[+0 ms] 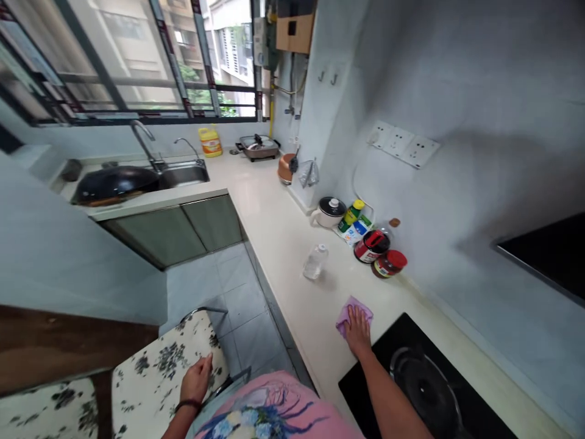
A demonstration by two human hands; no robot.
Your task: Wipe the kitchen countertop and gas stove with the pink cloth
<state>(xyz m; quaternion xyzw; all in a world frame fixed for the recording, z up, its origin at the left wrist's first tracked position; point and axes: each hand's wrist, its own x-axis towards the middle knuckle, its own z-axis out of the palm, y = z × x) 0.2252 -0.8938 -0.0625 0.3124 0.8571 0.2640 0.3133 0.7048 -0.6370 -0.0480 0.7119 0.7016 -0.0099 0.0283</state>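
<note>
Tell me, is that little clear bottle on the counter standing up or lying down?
Standing up. The clear bottle rests on its base on the counter, white cap on top.

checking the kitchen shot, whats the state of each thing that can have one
purple cloth: flat on the counter, under the right hand
left hand: open, resting on the floral chair
clear bottle: upright, capped
two red-lidded jars: closed
white pot: lid on
gas burner: no flame visible

Place: a home kitchen
Signs: steel sink (183,174), black gas hob (425,384), long cream countertop (283,244), red-lidded sauce jars (381,256)
</note>
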